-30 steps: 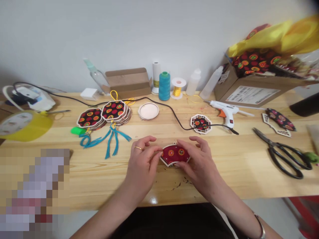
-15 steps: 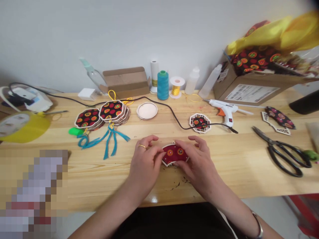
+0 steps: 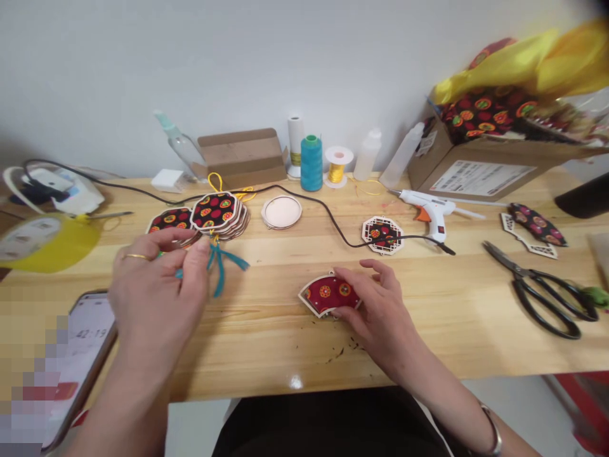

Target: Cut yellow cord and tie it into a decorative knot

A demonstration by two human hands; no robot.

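My right hand [image 3: 380, 311] grips the right end of a fan-shaped pendant [image 3: 328, 293] between thumb and fingers. The pendant has a pale wooden rim and dark red patterned fabric, with a small loop at its top. Over to the left, my left hand [image 3: 157, 285] is above the table with bent fingers apart, and I see nothing held in it. It partly covers the blue tassels [image 3: 219, 270] and a stack of fabric pendants [image 3: 171, 219]. Beside it stands a second pendant stack [image 3: 214, 211] with yellow cord loops.
A black cable [image 3: 328, 216] crosses the table and an octagonal pendant [image 3: 382, 235]. Rightward lie a glue gun [image 3: 431, 212] and black scissors [image 3: 533, 285]. Behind are a blue thread cone [image 3: 311, 164] and a cardboard box [image 3: 485, 171]. A phone [image 3: 90, 343] lies at front left.
My left hand has let go of the fan-shaped pendant and moved left and up, over the tassels by the pendant stacks. My right hand stays in place, still gripping the pendant.
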